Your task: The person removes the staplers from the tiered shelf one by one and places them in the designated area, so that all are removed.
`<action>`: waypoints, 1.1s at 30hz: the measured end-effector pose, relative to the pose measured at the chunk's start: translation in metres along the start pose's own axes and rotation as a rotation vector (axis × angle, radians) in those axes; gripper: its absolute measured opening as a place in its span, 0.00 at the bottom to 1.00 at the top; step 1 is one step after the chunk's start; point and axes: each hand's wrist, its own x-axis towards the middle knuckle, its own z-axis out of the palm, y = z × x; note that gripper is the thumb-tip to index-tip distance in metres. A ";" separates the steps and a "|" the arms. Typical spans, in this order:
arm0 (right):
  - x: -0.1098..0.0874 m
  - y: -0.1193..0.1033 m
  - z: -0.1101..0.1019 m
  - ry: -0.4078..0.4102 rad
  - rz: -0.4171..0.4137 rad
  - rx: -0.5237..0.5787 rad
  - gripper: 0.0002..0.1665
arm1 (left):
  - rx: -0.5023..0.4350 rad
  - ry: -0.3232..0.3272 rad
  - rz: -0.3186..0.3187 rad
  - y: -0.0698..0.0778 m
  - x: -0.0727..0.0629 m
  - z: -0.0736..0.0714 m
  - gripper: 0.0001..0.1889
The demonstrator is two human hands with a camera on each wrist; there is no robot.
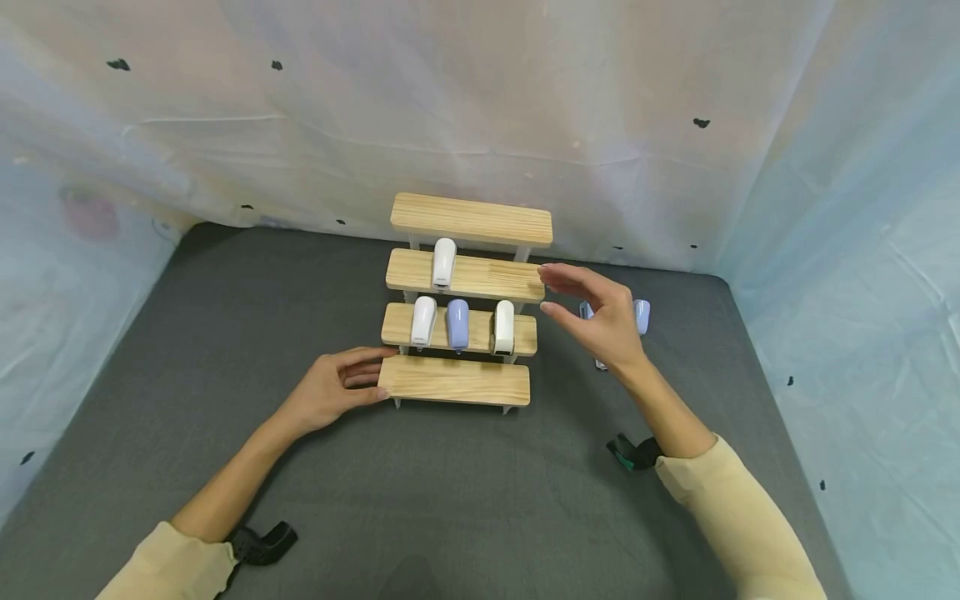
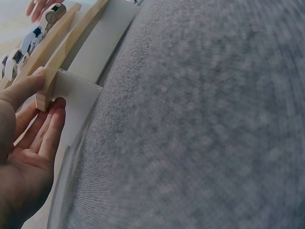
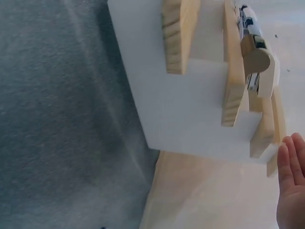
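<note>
A four-step wooden display stand [image 1: 453,382] with pale supports stands on the dark cloth. My left hand [image 1: 322,396] grips the left end of its lowest board; in the left wrist view the thumb lies over the edge and the fingers reach below it. On the board above sit a white stapler [image 1: 423,322], a lavender stapler [image 1: 457,323] and another white stapler [image 1: 504,327]. One more white stapler [image 1: 444,262] is on the second board from the top. My right hand [image 1: 603,321] is at that board's right end, thumb and fingers apart, holding nothing; whether it touches is unclear.
Partly hidden behind the right hand, a lavender stapler [image 1: 641,315] and other small items lie on the dark cloth-covered table [image 1: 480,500]. Pale curtains [image 1: 480,100] hang behind and at both sides. A black strap [image 1: 633,452] is at the right wrist.
</note>
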 end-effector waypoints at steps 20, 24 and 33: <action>0.033 -0.017 0.025 -0.160 0.083 0.005 0.30 | -0.014 -0.007 -0.015 0.002 -0.001 -0.001 0.32; 0.040 -0.018 0.031 -0.184 0.111 0.015 0.30 | -0.016 -0.009 -0.016 0.002 0.000 -0.001 0.32; 0.045 0.013 0.046 -0.215 0.142 0.013 0.34 | -0.013 -0.010 -0.012 0.001 0.000 -0.001 0.32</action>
